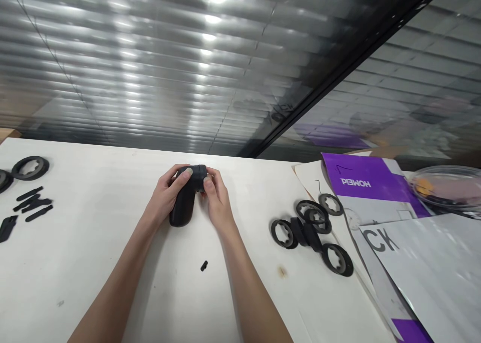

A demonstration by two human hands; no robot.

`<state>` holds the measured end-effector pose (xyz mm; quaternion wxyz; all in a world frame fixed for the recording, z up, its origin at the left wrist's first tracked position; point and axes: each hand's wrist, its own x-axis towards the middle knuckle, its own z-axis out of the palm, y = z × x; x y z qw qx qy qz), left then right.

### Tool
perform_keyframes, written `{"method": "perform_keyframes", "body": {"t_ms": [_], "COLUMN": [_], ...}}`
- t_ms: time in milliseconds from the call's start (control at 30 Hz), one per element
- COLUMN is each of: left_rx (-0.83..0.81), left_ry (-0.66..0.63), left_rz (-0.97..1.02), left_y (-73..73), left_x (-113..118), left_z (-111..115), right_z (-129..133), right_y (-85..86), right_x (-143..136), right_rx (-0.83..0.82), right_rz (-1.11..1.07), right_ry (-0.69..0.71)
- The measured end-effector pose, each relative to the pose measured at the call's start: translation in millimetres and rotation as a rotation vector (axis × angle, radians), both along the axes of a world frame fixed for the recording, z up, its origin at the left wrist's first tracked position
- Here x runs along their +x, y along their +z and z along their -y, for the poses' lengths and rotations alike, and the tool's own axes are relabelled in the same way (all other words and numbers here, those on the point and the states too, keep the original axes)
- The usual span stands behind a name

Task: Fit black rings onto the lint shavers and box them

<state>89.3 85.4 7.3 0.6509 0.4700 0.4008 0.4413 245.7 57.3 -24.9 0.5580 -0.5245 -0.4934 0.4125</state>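
Observation:
Both hands hold a black handheld device [183, 208] with a thick rounded handle and a short cylindrical head [198, 172], just above or on the white table. My left hand [171, 188] wraps around the handle, its thumb lying over the top. On the other side, my right hand [217, 195] grips the cylindrical head between thumb and fingers. Its fingertips behind the head are partly hidden. A small black piece [204, 266] lies on the table between my forearms.
Several black rings with notched inner edges [284, 234] lie to the right, beside a purple and white box [349, 178] and a printed sheet [432, 263]. Thin black parts [37, 203] and another ring [30, 168] are at the left. A blind-covered glass wall [150, 72] rises behind the table [93, 183].

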Motion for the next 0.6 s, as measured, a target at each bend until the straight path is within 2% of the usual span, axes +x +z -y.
{"method": "perform_keyframes", "body": {"t_ms": [267,433,600], "left_rx": [0.039,-0.236,-0.423], "left_ry": [0.010,0.132,0.230], "left_rz": [-0.038,0.227,0.364], "left_y": [3.5,-1.5,0.0], "left_x": [-1.3,-2.4,-7.9], "left_z": [-0.7,-9.2,-13.7], "right_z": [-0.5,2.5,9.6], "right_y": [5.6,-0.1,3.2], "right_x": [-0.5,-2.1,-8.1], "right_rx": [0.015,0.108,0.303], "right_rz": [-0.015,0.036,0.441], "right_ry": [0.025,0.045,0.075]}}
